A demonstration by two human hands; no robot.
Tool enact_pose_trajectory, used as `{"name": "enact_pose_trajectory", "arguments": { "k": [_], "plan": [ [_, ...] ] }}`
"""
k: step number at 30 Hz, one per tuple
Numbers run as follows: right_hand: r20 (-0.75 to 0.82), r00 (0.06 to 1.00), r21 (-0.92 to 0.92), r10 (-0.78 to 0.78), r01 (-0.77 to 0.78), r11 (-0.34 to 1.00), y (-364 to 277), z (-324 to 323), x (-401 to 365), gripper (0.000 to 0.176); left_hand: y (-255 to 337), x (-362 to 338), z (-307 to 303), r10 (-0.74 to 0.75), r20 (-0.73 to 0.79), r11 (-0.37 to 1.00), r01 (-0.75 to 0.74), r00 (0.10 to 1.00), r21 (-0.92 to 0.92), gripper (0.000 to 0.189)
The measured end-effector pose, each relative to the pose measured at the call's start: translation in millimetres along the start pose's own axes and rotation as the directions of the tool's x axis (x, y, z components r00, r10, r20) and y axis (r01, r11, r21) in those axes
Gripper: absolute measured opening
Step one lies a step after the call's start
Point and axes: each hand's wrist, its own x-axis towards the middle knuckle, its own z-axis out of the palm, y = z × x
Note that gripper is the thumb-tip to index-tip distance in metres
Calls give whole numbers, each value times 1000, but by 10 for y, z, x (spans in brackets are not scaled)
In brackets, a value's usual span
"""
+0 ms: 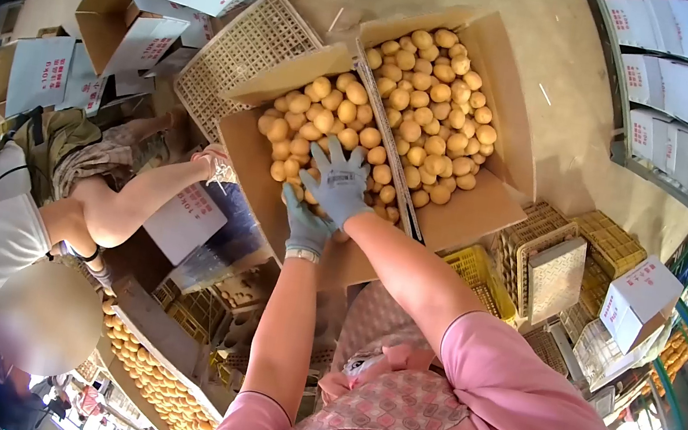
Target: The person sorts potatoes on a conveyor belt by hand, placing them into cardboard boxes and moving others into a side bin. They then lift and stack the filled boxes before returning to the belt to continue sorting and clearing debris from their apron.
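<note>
My right hand [340, 182], in a grey-blue work glove, lies with spread fingers on a heap of round yellow-brown, potato-like produce [315, 110]. Just below it, near the box's left wall, my left hand [304, 229] wears a matching glove; its fingers stretch out against the pile, the tips partly hidden. Neither hand visibly grips a piece. The produce fills the left part of an open cardboard box [254, 175]. Beside it, past a thin upright divider [391, 137], more of the same produce [431, 108] fills the right part.
A pale plastic crate [248, 54] leans at the box's upper left, near open cartons [146, 21]. Another person [88, 203] reaches in from the left. Yellow baskets [481, 280] and a white carton [641, 299] are at right. Stacked cartons [683, 88] fill a rack.
</note>
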Motion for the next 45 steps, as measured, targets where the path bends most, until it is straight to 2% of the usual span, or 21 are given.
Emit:
{"name": "enact_pose_trajectory", "arguments": {
  "k": [3,6,7,10,11,13,17,18,21,24,27,28,30,31,33,36,39,41,42,43,45],
  "plan": [
    [108,994,29,11,-14,999,-7,-201,131,64,55,22,40,-106,-78,994,107,991,8,83],
    [190,981,192,-30,-7,981,-7,-41,-16,63,21,111,-201,-50,64,998,48,997,35,88],
    [146,986,268,-86,44,962,-39,-62,-181,63,-66,440,-715,-13,282,999,25,959,-41,81],
    [-189,978,299,-91,146,943,-144,161,-443,55,-62,-7,-172,-8,362,964,103,932,-243,71],
    [-147,986,313,-75,118,942,-132,220,-389,57,-94,95,-349,-3,446,952,139,895,-273,67],
    [-66,997,354,-35,56,934,-126,220,-251,60,-108,295,-462,62,437,998,-54,897,-31,65],
    [-26,1000,423,-17,26,906,-170,194,-474,58,-100,159,-470,29,171,1000,-29,985,-3,65],
    [-18,999,452,-35,40,891,-164,101,-526,57,-130,-30,-390,44,161,999,-44,986,-5,65],
    [-325,944,567,-58,244,787,-311,-474,-1028,49,-345,-886,59,110,181,991,-121,977,52,66],
    [-562,823,455,-82,391,800,-88,-1356,-1234,45,-699,-1159,706,84,377,985,-133,922,107,66],
    [-673,738,380,-49,401,834,507,-2002,-1043,40,-1096,-777,1370,39,642,955,-217,766,201,66],
    [-583,807,462,87,242,853,683,-2158,-937,39,-1184,-686,1566,19,669,950,-222,743,219,67],
    [-313,867,772,388,-6,636,1169,-2138,-618,45,-1144,-880,1904,-101,515,979,-5,851,202,56],
    [-391,865,647,315,15,763,1536,-1982,-432,48,-1147,-914,2011,-175,437,979,108,882,174,51],
    [-487,860,358,151,39,933,2053,-1555,-205,53,-1082,-990,1780,-117,287,990,89,951,108,51],
    [-616,787,165,-36,174,971,1542,-1916,-234,56,-806,-1000,965,85,102,994,-91,991,59,46],
    [-512,822,341,-248,459,820,687,-1694,-135,48,-310,-740,365,169,-170,981,-182,971,-61,41],
    [-366,848,432,-384,520,737,174,-1459,137,40,-76,-534,344,160,-305,966,-212,939,-146,44],
    [-518,745,296,-421,618,729,9,-1111,400,33,-5,-370,240,154,-260,963,-204,953,-178,50],
    [-349,804,226,-481,570,790,-100,-933,646,43,62,-160,111,132,-246,969,-177,960,-170,62],
    [-272,809,31,-521,548,836,-235,-424,1198,40,162,67,59,149,-198,986,-161,969,-46,79]
  ]
}}
